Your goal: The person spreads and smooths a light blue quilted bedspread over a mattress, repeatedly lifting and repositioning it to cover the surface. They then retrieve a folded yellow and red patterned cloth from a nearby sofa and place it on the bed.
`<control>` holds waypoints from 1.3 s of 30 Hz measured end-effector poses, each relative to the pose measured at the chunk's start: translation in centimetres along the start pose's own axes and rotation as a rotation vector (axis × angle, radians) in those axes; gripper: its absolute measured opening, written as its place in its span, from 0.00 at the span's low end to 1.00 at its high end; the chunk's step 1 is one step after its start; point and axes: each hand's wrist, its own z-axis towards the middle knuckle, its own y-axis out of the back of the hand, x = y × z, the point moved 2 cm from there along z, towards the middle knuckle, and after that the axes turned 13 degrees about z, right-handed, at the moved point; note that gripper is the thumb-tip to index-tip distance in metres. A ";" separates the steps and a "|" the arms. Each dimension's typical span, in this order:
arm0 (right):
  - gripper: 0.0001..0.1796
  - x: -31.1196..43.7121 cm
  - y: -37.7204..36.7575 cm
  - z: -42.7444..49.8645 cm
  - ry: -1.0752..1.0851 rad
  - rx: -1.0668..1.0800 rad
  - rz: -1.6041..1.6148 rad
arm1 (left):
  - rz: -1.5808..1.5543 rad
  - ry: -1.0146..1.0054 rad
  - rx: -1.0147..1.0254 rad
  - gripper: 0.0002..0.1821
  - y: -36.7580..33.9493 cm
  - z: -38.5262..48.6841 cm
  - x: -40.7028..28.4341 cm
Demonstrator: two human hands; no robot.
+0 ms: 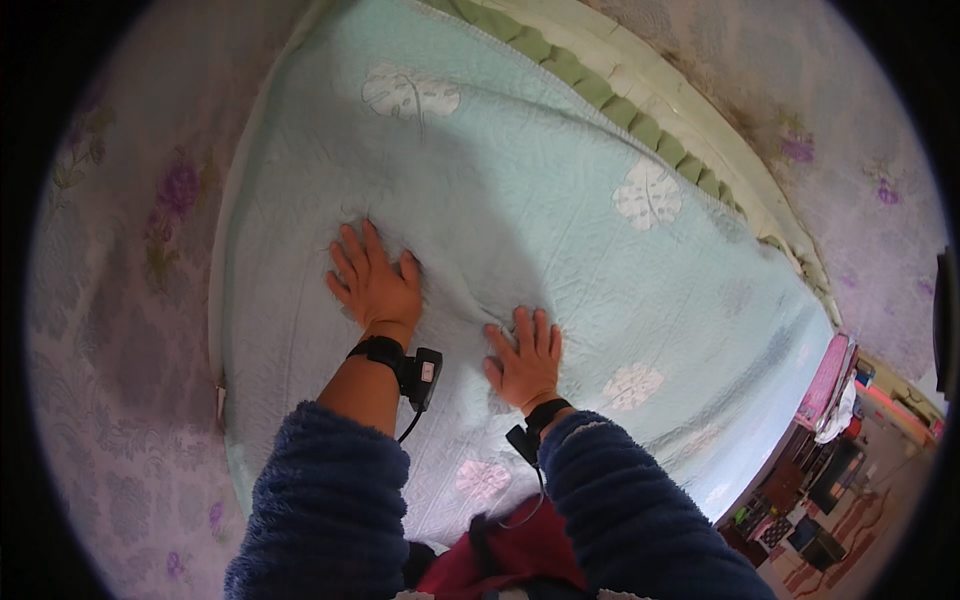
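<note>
A pale blue-green quilted bed cover (615, 300) with white leaf shapes spreads out before me. My left hand (379, 281) lies palm down on it, left of the middle, with its fingers apart. Lower and to the right, my right hand (527, 360) presses flat on the same cover, fingers also spread. Small creases run across the fabric between the two hands. Neither hand holds anything. Each wrist wears a black strap with a small device, the left device (421, 379) showing a small label.
Wallpaper with purple flowers (178, 184) borders the bed at the left and far side. A green ruffled edge (600, 94) runs along the bed's far right. Beyond the bed's right end are a pink folded cloth (821, 382), a dark bin-like container (816, 541) and floor clutter.
</note>
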 end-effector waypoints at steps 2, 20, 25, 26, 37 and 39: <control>0.25 0.7 1.7 1.2 0.089 -0.070 0.011 | 0.093 0.027 0.059 0.38 0.1 0.2 0.1; 0.17 -10.2 5.7 5.8 0.381 -0.077 0.126 | 0.045 -0.037 -0.095 0.37 -1.0 0.2 0.2; 0.15 -9.4 7.9 7.1 0.440 -0.011 0.106 | 0.073 -0.047 -0.073 0.37 -1.3 0.2 0.5; 0.15 -9.0 9.2 8.0 0.466 0.084 0.074 | 0.071 -0.049 -0.078 0.37 -1.2 0.2 0.5; 0.13 -11.6 28.2 21.0 -0.518 -0.221 2.063 | 0.099 -0.023 -0.075 0.37 -0.3 0.1 0.3; 0.13 -11.4 24.3 22.1 -0.759 -0.473 1.869 | 0.159 -0.008 0.005 0.37 -0.4 0.0 0.6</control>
